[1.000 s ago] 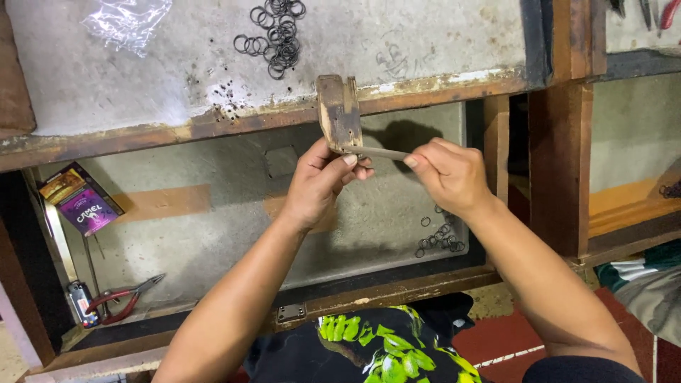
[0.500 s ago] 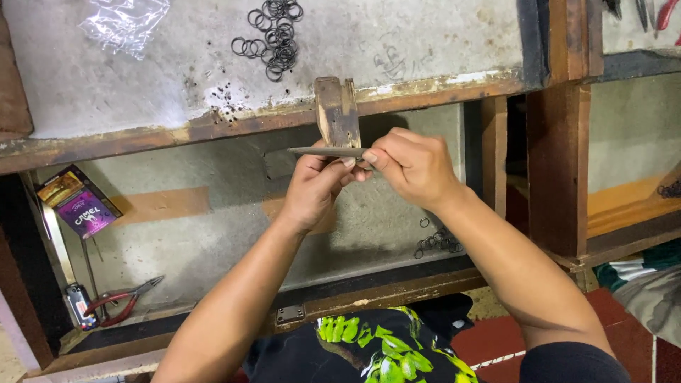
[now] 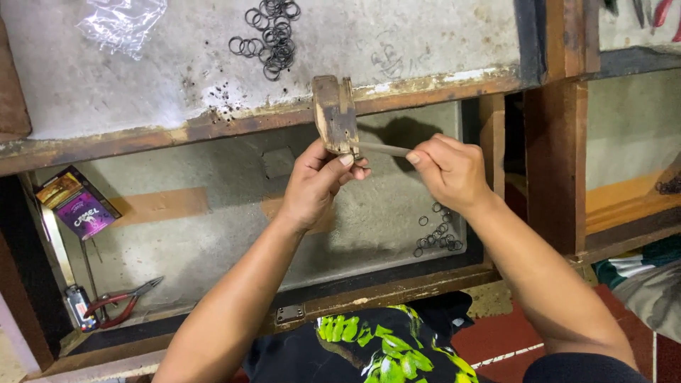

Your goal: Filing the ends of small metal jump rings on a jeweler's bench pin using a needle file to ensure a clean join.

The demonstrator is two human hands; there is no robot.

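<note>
With ring piles (image 3: 268,32) made, a ring is pinched by the left hand (image 3: 319,181) at the peg (image 3: 335,113), the file (image 3: 381,149) gripped by the right hand (image 3: 447,170).

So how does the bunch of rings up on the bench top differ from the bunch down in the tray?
The rings on the bench top look larger and lie well beyond the hands; the rings in the tray look smaller and lie just under the right hand. The upper bunch rests on a pale, stained surface, the lower one on the grey tray floor. Both are loose heaps of dark metal rings.
</note>
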